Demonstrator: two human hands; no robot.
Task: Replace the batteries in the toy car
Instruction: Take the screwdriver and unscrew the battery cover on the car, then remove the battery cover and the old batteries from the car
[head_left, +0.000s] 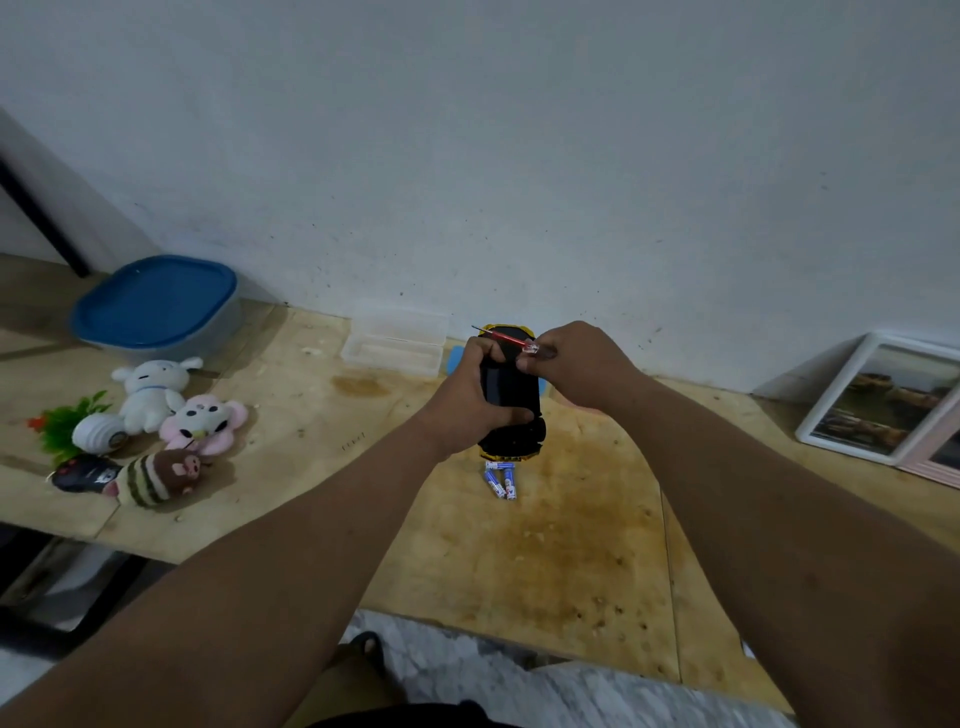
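Observation:
The toy car (511, 395), black underside up with yellow trim at both ends, is lifted above the wooden table (571, 545). My left hand (467, 395) grips it from the left, thumb across the underside. My right hand (576, 364) holds a red-shafted screwdriver (506, 339) by its clear handle, the tip pointing left over the car's far end. Two or three blue and white batteries (502, 480) lie on the table just below the car.
A clear plastic box (395, 343) stands against the wall behind the car. A blue-lidded container (156, 306) and several plush toys (156, 415) occupy the left. Framed pictures (883, 400) lean at the right. The table's front edge has a cut-out near my body.

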